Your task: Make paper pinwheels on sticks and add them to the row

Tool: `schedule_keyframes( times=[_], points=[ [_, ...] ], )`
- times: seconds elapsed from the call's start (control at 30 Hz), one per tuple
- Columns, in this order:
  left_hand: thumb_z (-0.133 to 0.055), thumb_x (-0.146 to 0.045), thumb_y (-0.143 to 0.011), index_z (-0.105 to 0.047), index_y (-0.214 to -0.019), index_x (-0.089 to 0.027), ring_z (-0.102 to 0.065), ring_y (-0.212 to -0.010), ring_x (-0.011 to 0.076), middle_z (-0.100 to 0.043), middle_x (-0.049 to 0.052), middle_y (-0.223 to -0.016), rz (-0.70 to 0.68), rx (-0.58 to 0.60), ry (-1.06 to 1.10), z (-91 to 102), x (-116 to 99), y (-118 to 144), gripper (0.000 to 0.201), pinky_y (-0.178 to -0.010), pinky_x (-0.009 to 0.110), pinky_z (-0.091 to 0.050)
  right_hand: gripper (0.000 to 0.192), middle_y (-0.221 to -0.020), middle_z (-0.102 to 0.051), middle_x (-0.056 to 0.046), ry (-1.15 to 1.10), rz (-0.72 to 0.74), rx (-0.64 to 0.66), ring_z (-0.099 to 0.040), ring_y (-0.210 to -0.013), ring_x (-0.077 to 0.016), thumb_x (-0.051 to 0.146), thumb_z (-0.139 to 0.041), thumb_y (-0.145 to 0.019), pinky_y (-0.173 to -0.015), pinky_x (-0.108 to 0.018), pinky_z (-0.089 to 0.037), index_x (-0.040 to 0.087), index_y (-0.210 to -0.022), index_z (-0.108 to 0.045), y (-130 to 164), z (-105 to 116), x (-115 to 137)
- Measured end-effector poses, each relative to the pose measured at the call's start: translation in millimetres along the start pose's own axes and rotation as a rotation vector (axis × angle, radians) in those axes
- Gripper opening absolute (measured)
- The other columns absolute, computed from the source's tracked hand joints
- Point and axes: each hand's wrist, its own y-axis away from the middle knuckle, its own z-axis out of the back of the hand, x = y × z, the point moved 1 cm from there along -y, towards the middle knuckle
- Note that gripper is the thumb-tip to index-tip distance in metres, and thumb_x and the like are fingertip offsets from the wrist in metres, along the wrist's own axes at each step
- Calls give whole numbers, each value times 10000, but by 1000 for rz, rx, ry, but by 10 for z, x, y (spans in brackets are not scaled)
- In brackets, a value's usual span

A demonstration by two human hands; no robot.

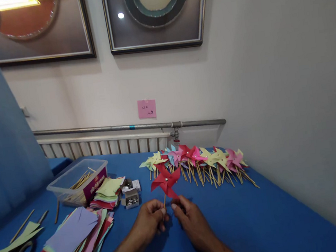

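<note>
Your left hand (151,219) and right hand (187,214) pinch the thin stick of a red pinwheel (165,181) at twelve o'clock above the blue worktop (261,221); it looks light and crushable, best gripped by the stick.

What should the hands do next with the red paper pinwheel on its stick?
Probably lay the red paper pinwheel with the row of finished colourful pinwheels behind it: its blades look folded and pinned, and the left hand and right hand hold only its stick.
</note>
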Motion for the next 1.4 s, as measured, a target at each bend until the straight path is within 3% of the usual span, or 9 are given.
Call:
schedule_keyframes(
  times=[0.2,0.53,0.83,1.4],
  points=[
    [-681,-495,-651,-569,-702,-178,-463,-394,94,-495,-61,-473,-10,-23,40,26,-63,25,340,-413,211,-324,176,-660,-581,25,32,8,60,-496,-585,-142,317,-526,-897,-563,-246,-368,190,-880,-647,11,-73,-12],
    [-705,-535,-644,-533,-706,-195,-486,-374,108,-525,-53,-457,0,17,75,-18,-50,21,386,-399,217,-359,166,-709,-623,16,95,29,121,-545,-653,-149,288,-491,-917,-624,-254,-383,196,-847,-610,45,-75,35],
    [-718,-499,-621,-582,-705,-176,-441,-391,86,-488,-70,-489,-11,-75,7,24,-56,8,360,-400,209,-298,139,-688,-584,35,99,50,112,-519,-641,-137,267,-508,-903,-635,-248,-381,198,-819,-594,38,-79,46],
    [-756,-469,-598,-590,-659,-167,-468,-414,90,-540,-42,-492,-34,-80,102,7,-3,-22,350,-432,212,-322,142,-655,-592,42,170,40,116,-514,-617,-124,215,-541,-861,-605,-229,-357,209,-719,-536,85,-140,56]
  ],
)
